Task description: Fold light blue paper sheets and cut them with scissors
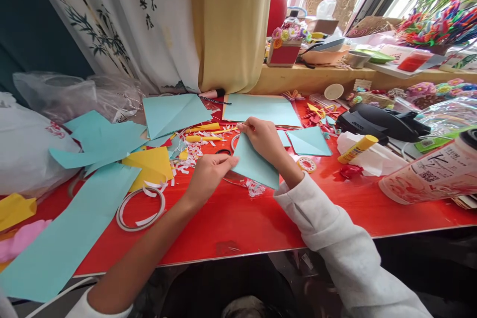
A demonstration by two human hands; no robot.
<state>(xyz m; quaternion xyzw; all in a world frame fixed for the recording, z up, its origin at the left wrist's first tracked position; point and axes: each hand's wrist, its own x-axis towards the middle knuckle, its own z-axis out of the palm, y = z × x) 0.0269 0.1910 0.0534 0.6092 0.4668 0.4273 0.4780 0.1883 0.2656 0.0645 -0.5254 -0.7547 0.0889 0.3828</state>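
A light blue sheet of paper [257,165] is held up between my two hands over the red table. My left hand [210,174] pinches its lower left corner between thumb and fingers. At the top corner, my right hand [263,140] grips the same sheet, its wrist crossing in front of the right part. Behind the hands lie creased blue sheets [175,113] and a stack of blue paper [261,109]. Smaller blue squares [310,141] rest to the right. Partly hidden behind my left hand are the black handles of what look like scissors [223,151].
Blue offcuts [108,139], a yellow sheet [152,164] and a tape roll [140,208] lie at left. Paper scraps [192,151] litter the middle. A glue stick [357,149], a black device [376,121] and a large cup [432,171] occupy the right, near the red table's edge [261,253].
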